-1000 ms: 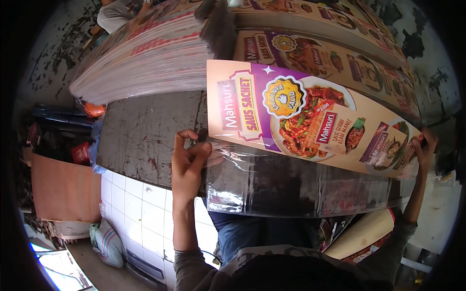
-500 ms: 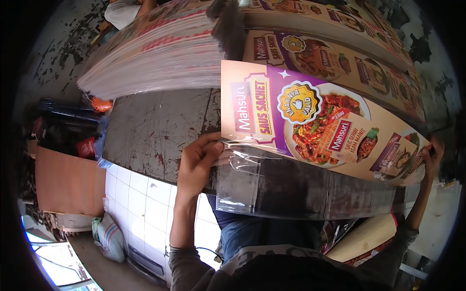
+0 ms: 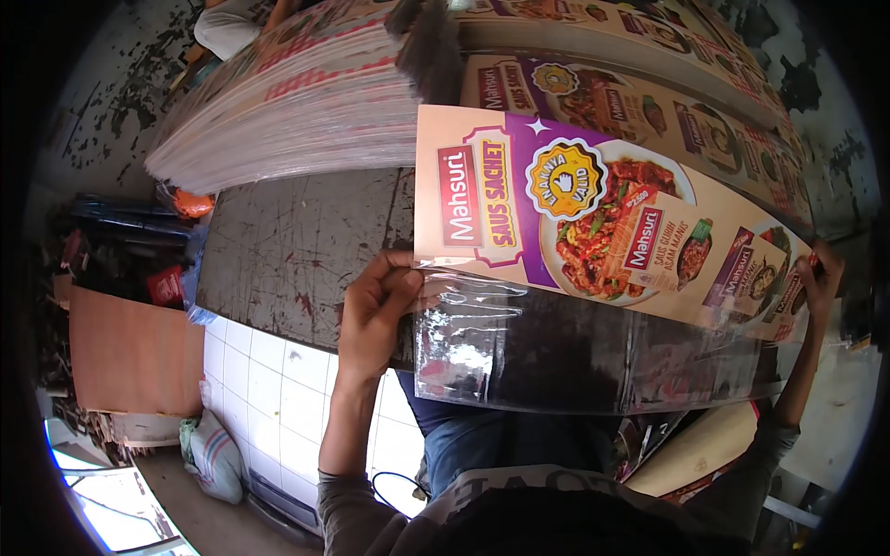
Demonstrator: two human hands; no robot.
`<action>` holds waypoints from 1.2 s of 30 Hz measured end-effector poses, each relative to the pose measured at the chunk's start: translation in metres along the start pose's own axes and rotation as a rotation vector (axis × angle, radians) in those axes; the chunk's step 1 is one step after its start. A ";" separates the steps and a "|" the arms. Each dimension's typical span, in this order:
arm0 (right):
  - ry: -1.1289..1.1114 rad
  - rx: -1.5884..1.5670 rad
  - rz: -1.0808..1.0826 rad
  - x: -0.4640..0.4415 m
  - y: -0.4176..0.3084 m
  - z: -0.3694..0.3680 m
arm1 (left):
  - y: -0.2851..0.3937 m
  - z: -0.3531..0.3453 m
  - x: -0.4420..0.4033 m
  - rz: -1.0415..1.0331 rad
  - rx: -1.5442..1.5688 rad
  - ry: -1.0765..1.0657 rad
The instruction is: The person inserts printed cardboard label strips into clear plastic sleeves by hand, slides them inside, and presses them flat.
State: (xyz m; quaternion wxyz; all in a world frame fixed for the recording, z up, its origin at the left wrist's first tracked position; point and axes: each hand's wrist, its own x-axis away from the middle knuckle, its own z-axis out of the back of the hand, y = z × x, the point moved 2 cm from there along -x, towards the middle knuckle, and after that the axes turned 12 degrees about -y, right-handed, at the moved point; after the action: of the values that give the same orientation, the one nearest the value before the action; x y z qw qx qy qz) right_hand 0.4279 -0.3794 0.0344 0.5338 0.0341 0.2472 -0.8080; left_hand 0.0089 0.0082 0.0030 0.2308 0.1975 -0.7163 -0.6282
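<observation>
A long printed sheet (image 3: 593,213) reading "Mahsuri Saus Sachet" slants across the front of the worktable. My left hand (image 3: 378,306) pinches the edge of a clear plastic sleeve (image 3: 575,352) at the sheet's lower left corner. At the far right end my right hand (image 3: 816,278) is closed on the sheet and sleeve, its fingertips partly hidden. The sleeve's glossy lower part hangs below the sheet, nearer my body. How far the sheet lies inside the sleeve I cannot tell.
A thick stack of sleeved sheets (image 3: 297,111) stands at the back left of the dark, scratched table (image 3: 278,250). More printed sheets (image 3: 640,107) lie behind the held one. A person's arm and light clothing (image 3: 227,30) show at the top left. A brown board (image 3: 134,352) stands left.
Over the last second the view has shifted, and my left hand's index finger and thumb have come together at the sleeve's edge. The sheet's right end dipped, then rose slightly.
</observation>
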 end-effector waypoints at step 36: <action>-0.133 0.100 0.208 -0.147 -0.223 -0.103 | -0.009 0.000 0.007 -0.114 -0.087 0.225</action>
State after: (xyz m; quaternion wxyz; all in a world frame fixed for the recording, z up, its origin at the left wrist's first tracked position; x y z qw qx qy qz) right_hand 0.2736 -0.1417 0.0722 0.6274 0.0322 0.1659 -0.7602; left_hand 0.0033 0.0030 -0.0050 0.2818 0.2970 -0.6456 -0.6446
